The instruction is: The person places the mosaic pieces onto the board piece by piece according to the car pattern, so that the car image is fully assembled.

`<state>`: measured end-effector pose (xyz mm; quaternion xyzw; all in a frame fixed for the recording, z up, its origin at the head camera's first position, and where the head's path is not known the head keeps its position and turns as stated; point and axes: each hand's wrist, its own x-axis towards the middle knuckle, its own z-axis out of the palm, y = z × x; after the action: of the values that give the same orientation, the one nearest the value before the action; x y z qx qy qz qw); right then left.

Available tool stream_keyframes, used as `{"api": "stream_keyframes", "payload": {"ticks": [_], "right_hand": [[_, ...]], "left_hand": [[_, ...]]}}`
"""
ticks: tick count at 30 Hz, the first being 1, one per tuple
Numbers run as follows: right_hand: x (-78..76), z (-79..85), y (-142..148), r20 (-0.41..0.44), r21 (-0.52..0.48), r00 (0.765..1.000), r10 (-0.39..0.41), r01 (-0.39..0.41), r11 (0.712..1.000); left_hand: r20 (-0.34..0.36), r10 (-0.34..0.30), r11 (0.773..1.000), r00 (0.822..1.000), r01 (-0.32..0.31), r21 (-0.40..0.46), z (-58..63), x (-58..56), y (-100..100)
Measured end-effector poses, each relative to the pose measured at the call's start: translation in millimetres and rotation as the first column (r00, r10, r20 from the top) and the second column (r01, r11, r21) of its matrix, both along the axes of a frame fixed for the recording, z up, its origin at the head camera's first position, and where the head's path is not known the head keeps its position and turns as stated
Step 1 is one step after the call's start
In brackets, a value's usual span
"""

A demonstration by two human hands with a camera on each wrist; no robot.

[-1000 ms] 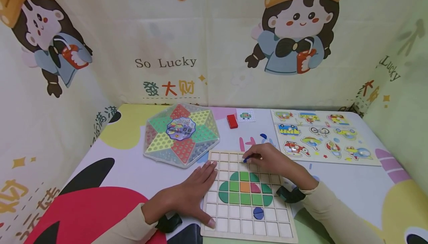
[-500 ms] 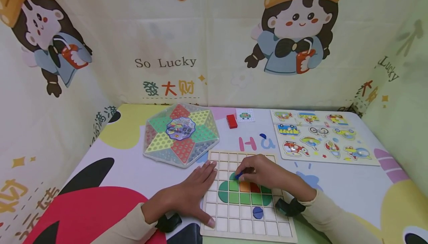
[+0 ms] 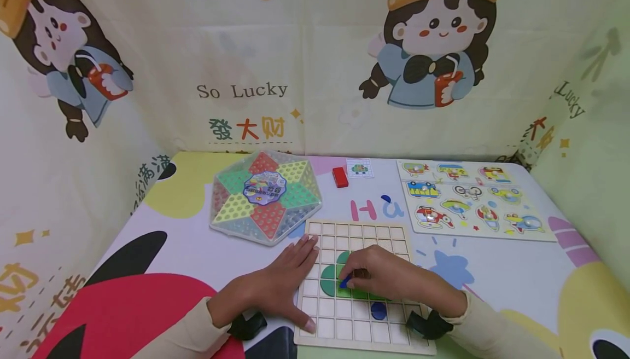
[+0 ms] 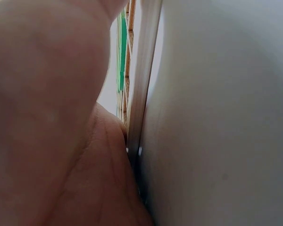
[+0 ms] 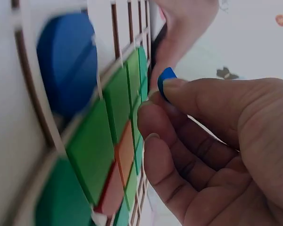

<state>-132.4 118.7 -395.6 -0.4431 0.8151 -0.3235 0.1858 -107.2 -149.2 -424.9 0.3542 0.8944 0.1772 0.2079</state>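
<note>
A wooden grid board (image 3: 322,331) lies on the table, its middle squares filled with green, orange and red flat pieces. My left hand (image 3: 278,279) rests flat along its left edge, fingers spread and thumb near the lower left corner. Over the filled squares, my right hand (image 3: 389,274) pinches a small blue piece (image 5: 166,81) between thumb and index finger, just above the board. Two blue half-circle pieces (image 3: 378,311) form a round in one square nearer me. The right hand hides part of the coloured pattern in the head view.
Behind the board lies a hexagonal Chinese checkers case (image 3: 266,227). A red block (image 3: 340,177), a pattern card (image 3: 360,168) and a loose blue half-circle (image 3: 386,198) are farther back. A vehicle puzzle board (image 3: 472,227) lies at the right.
My right hand has moved from the board's far edge toward me and slightly left, carrying the blue piece over the coloured squares. The left hand has stayed in place.
</note>
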Motion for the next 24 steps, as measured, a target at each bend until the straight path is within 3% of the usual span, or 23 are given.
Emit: {"api": "stream_keyframes", "payload": {"ticks": [11,24], "right_hand": [[15.6,-6.1,-4.2,0.016,0.025,0.997,0.080,-0.081,0.996],[22.7,-3.4,-3.5,-0.092,0.148,0.990,0.107,-0.093,0.985]], "left_hand": [[0.008,0.011,1.000,1.000,-0.011,-0.014,2.7,1.2,1.0],[0.013,0.005,1.000,1.000,-0.005,-0.005,3.7,2.1,0.1]]}}
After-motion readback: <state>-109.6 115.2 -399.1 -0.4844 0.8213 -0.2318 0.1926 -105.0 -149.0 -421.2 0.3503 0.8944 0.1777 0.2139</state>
